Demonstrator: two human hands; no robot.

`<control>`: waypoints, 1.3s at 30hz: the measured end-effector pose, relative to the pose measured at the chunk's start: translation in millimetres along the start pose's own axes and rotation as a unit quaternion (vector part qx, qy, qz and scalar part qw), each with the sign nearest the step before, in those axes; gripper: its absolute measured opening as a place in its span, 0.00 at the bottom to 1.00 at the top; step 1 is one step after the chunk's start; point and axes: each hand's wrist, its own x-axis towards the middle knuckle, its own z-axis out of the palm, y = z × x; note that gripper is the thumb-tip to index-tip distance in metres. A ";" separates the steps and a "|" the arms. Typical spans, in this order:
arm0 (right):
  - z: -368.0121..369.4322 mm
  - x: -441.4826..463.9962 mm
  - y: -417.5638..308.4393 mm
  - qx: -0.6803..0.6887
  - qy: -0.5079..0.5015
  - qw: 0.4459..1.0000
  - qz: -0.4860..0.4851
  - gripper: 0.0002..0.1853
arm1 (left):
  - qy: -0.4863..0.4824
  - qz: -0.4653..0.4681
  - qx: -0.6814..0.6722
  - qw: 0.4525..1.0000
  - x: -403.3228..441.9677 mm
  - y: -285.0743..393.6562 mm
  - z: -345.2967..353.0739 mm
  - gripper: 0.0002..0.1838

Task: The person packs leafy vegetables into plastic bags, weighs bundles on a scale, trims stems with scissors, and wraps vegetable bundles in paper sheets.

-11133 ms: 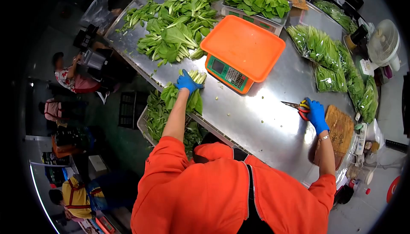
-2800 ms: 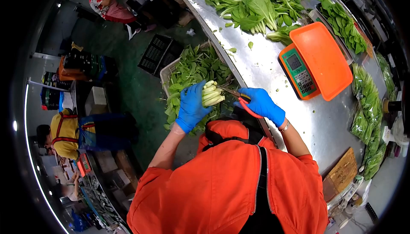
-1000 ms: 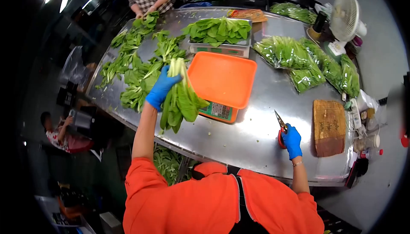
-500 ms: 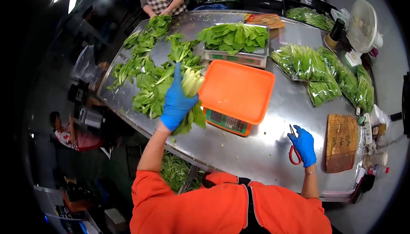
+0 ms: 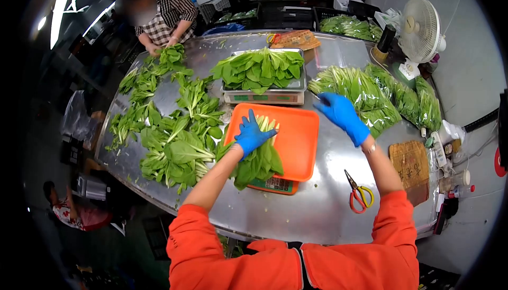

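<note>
In a blue glove, my left hand (image 5: 251, 135) lies with fingers spread on a bunch of leafy greens (image 5: 259, 164). The bunch rests on the orange tray (image 5: 298, 144) of a scale, its leaves hanging over the near left edge. My right hand (image 5: 338, 111), also gloved, is empty and hovers beside the bagged greens (image 5: 360, 90). Red-and-yellow scissors (image 5: 359, 195) lie on the metal table below it. Behind the orange tray, a second scale (image 5: 264, 97) carries a pile of greens (image 5: 260, 70).
Loose greens (image 5: 174, 150) cover the table's left side. A co-worker (image 5: 166, 12) handles greens at the far left corner. A wooden board (image 5: 410, 171) lies at the right, a fan (image 5: 420, 30) stands behind it, and crates (image 5: 286, 17) line the back.
The bunch has come down onto the orange tray, and my left hand's fingers have spread. My right hand has let go of the scissors and moved up towards the bagged greens.
</note>
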 end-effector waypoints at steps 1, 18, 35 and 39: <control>-1.1 25.2 -6.7 0.015 0.032 0.999 -0.003 0.26 | -0.011 0.028 -0.031 0.999 8.2 -5.3 -6.0 0.56; 153.3 284.1 79.9 -0.024 0.015 0.998 0.059 0.44 | 0.006 -0.016 -0.084 0.996 332.7 -29.0 -97.6 0.57; 152.3 218.1 -77.5 0.308 0.176 0.933 0.066 0.35 | -0.070 0.202 -0.525 0.824 220.6 -5.8 -102.1 0.26; 105.1 141.1 -142.2 0.250 0.299 0.917 -0.079 0.36 | 0.066 0.316 -0.527 0.786 111.8 6.1 -137.6 0.35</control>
